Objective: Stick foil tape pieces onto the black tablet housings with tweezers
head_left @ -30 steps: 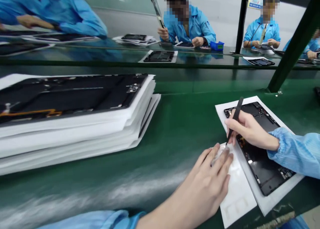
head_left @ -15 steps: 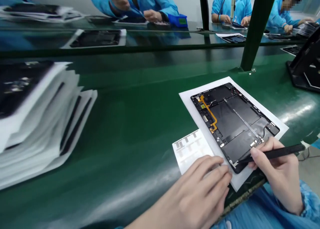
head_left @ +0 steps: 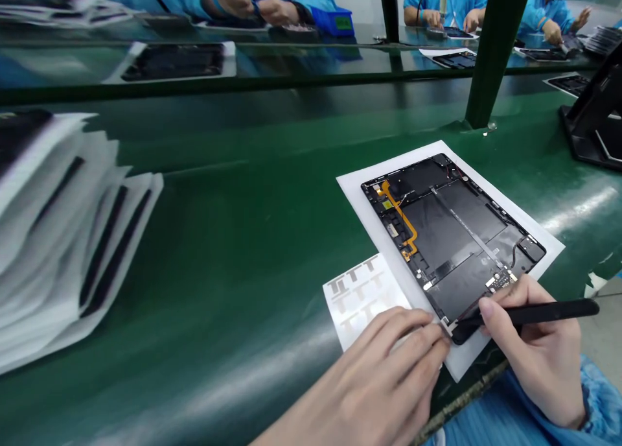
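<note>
Head view, from beside the bench: an open black tablet housing, interior exposed, lies flat and turned at an angle on a white paper sheet, which rests on the green belt tabletop. Right hand is clamped on a slim black pointed probe, its tip at the housing's near corner. Left hand sits just beside that corner, fingers together and extended, partly over a white backing card printed with grey T-shaped labels; whether they pinch anything is hidden. An orange flex cable runs along the housing's left side. Judged: a thin, stiff-looking shell, probably light, yet fragile where flex and connectors lie exposed; its smooth black surfaces may slide on paper. Best held by the long outer edges, clear of the orange flex, or moved by lifting the sheet beneath. A stack of sheet-interleaved tablets stands well apart to the left, blurred.
</note>
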The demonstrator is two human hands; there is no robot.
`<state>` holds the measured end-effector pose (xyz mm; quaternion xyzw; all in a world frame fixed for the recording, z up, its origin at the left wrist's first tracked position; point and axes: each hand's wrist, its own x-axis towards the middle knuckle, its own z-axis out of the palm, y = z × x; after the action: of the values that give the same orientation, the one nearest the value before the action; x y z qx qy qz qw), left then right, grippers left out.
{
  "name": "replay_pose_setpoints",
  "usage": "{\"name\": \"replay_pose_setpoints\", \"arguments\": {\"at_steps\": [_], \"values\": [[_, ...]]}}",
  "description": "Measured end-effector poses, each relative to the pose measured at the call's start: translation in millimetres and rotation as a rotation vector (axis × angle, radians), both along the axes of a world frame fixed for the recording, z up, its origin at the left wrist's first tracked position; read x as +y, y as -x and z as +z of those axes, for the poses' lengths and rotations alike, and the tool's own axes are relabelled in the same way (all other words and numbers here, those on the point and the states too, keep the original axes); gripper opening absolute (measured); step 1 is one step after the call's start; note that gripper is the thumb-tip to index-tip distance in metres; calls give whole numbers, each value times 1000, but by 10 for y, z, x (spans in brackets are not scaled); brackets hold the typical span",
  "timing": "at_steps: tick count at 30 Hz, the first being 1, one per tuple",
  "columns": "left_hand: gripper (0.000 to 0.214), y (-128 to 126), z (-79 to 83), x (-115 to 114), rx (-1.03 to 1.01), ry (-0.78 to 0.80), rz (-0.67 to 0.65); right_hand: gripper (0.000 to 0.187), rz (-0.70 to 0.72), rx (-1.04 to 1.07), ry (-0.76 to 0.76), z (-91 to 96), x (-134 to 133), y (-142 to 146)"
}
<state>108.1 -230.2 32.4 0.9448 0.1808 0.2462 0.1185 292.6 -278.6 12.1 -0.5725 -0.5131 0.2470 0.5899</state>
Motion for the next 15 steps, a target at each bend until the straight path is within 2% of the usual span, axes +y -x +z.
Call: {"name": "replay_pose_setpoints", "arguments": {"at_steps": [8,15], "values": [[37,3,-65,-13,-5,-39,1,24,-19,34,26,-28,-39,22],[30,20,-22,-5,-33,-1,3,24,-18,12,20,-26,-35,15]]}}
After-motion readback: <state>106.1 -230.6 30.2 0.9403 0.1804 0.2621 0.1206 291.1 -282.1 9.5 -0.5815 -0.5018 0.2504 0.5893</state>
